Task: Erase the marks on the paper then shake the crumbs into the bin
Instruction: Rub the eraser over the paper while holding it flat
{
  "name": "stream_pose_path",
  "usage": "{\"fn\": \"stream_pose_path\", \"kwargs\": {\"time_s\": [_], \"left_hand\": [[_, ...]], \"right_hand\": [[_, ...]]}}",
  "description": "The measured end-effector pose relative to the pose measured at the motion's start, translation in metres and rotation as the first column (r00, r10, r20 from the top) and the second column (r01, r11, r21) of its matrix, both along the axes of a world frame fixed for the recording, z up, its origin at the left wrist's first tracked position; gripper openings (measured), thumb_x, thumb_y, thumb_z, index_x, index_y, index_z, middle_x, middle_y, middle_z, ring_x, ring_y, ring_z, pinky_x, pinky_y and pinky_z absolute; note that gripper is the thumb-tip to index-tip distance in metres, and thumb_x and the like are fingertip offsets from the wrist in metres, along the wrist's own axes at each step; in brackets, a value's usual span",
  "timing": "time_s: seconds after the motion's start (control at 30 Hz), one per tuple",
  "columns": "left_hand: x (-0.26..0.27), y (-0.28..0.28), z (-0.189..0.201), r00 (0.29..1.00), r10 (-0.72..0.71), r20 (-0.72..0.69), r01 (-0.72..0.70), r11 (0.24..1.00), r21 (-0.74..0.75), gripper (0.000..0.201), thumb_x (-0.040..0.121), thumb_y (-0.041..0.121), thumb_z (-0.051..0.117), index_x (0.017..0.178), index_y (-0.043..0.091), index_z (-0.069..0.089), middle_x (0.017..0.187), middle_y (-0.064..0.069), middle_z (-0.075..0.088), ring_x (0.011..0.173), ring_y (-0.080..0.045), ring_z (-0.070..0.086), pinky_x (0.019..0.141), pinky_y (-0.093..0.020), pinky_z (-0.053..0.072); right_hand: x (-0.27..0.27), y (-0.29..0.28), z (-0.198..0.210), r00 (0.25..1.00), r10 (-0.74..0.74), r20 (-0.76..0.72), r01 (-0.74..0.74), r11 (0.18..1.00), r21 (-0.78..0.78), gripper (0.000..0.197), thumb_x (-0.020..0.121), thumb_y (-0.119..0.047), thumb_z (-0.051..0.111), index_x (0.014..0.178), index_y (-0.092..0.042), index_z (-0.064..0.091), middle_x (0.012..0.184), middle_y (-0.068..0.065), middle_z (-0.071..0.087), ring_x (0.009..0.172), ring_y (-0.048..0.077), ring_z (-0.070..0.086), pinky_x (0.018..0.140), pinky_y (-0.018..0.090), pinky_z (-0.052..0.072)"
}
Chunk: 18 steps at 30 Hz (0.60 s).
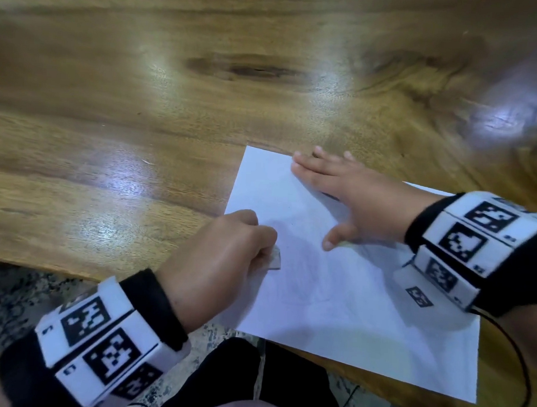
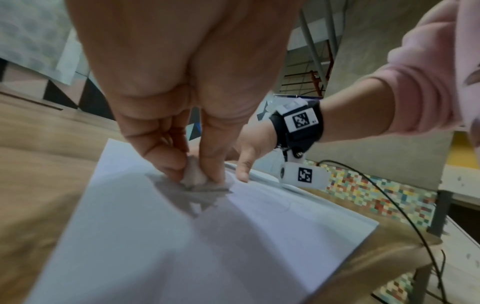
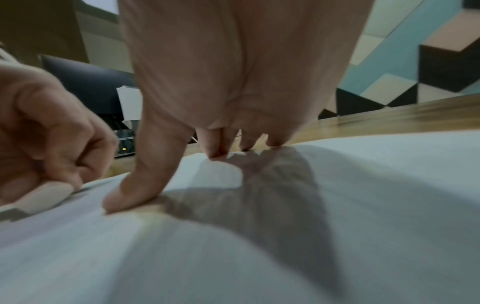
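Observation:
A white sheet of paper (image 1: 334, 286) lies on the wooden table, its near corner hanging over the table's front edge. My left hand (image 1: 225, 250) pinches a small white eraser (image 1: 275, 259) and holds it down on the sheet's left part; the left wrist view shows the eraser (image 2: 193, 174) between thumb and fingers, touching the paper (image 2: 182, 246). My right hand (image 1: 348, 188) lies flat on the far part of the sheet with straight, spread fingers and the thumb pressed down. In the right wrist view the thumb (image 3: 140, 185) presses the paper (image 3: 285, 246). Faint pencil lines show near the eraser.
The wooden table (image 1: 142, 105) stretches far and left of the sheet. Its front edge runs just below my left wrist, with speckled floor (image 1: 10, 299) beneath. A black cable (image 1: 521, 368) hangs from my right wrist. No bin is in view.

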<state>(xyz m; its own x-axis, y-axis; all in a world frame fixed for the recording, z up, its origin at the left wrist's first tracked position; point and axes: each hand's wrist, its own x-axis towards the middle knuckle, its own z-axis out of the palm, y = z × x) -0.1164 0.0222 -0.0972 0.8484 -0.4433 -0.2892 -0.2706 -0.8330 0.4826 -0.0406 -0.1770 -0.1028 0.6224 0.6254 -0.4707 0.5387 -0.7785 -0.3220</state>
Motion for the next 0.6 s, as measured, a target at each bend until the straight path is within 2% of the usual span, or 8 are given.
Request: {"fn": "stream_pose_path", "kwargs": {"time_s": [0.1, 0.2, 0.27, 0.37, 0.47, 0.53, 0.6], "left_hand": [[0.004, -0.004, 0.006, 1.0, -0.022, -0.007, 0.022, 0.998, 0.054, 0.014, 0.073, 0.013, 0.065, 0.065, 0.014, 0.052, 0.067, 0.003, 0.05, 0.06, -0.02, 0.049, 0.059, -0.039, 0.044], [0.028, -0.009, 0.016, 0.994, -0.013, -0.106, 0.02, 0.998, 0.066, 0.017, 0.07, 0.026, 0.072, 0.064, 0.016, 0.059, 0.053, 0.009, 0.049, 0.053, -0.01, 0.045, 0.05, -0.016, 0.034], [0.055, -0.014, 0.019, 0.986, 0.087, -0.142, -0.09, 0.996, -0.01, 0.014, 0.066, 0.024, 0.076, 0.063, 0.018, 0.063, 0.052, 0.011, 0.052, 0.05, -0.003, 0.045, 0.047, -0.01, 0.031], [0.087, -0.03, 0.014, 0.978, 0.197, -0.067, -0.203, 0.974, -0.103, 0.01, 0.068, 0.013, 0.074, 0.068, 0.017, 0.065, 0.055, 0.009, 0.052, 0.051, -0.007, 0.045, 0.044, -0.009, 0.03], [0.088, -0.043, 0.008, 0.98, 0.196, -0.011, -0.196, 0.974, -0.115, 0.011, 0.072, 0.013, 0.072, 0.067, 0.015, 0.063, 0.053, 0.009, 0.048, 0.058, -0.016, 0.047, 0.048, -0.015, 0.031], [0.069, -0.037, 0.007, 0.994, 0.105, 0.01, -0.104, 0.991, -0.086, 0.024, 0.072, 0.019, 0.072, 0.056, 0.021, 0.054, 0.051, 0.006, 0.048, 0.055, -0.017, 0.046, 0.05, -0.017, 0.03], [0.05, -0.028, 0.01, 0.998, -0.05, -0.041, 0.051, 0.999, 0.012, 0.026, 0.071, 0.027, 0.073, 0.055, 0.019, 0.054, 0.055, 0.004, 0.051, 0.053, -0.014, 0.044, 0.05, -0.019, 0.031]], "right_hand": [[0.0, -0.02, 0.0, 0.999, -0.032, -0.008, 0.032, 0.999, -0.013, 0.11, 0.066, -0.046, 0.074, 0.146, -0.031, 0.0, 0.141, -0.026, -0.017, 0.131, -0.002, -0.02, 0.108, 0.026, -0.013], [-0.001, -0.025, -0.002, 1.0, -0.022, 0.003, 0.022, 0.999, -0.038, 0.109, 0.067, -0.051, 0.071, 0.144, -0.035, -0.005, 0.138, -0.03, -0.02, 0.129, -0.001, -0.025, 0.109, 0.032, -0.013], [0.0, -0.026, -0.003, 0.999, -0.031, -0.006, 0.031, 0.999, -0.043, 0.109, 0.068, -0.053, 0.069, 0.144, -0.037, -0.008, 0.138, -0.031, -0.022, 0.128, -0.001, -0.028, 0.111, 0.037, -0.014], [0.0, -0.027, -0.002, 0.999, -0.039, -0.038, 0.037, 0.998, -0.042, 0.108, 0.07, -0.052, 0.068, 0.143, -0.037, -0.009, 0.137, -0.031, -0.023, 0.127, -0.001, -0.03, 0.111, 0.04, -0.015], [0.0, -0.027, -0.001, 0.998, -0.033, -0.046, 0.031, 0.998, -0.045, 0.107, 0.071, -0.052, 0.067, 0.144, -0.036, -0.009, 0.137, -0.03, -0.024, 0.127, 0.0, -0.03, 0.111, 0.043, -0.015], [0.0, -0.026, -0.001, 0.998, -0.035, -0.05, 0.032, 0.998, -0.051, 0.107, 0.071, -0.051, 0.067, 0.144, -0.035, -0.009, 0.136, -0.029, -0.025, 0.126, 0.0, -0.03, 0.111, 0.043, -0.016], [0.0, -0.027, -0.001, 0.998, -0.033, -0.051, 0.031, 0.998, -0.052, 0.108, 0.071, -0.05, 0.068, 0.145, -0.034, -0.009, 0.135, -0.027, -0.026, 0.125, 0.0, -0.03, 0.111, 0.043, -0.016]]}}
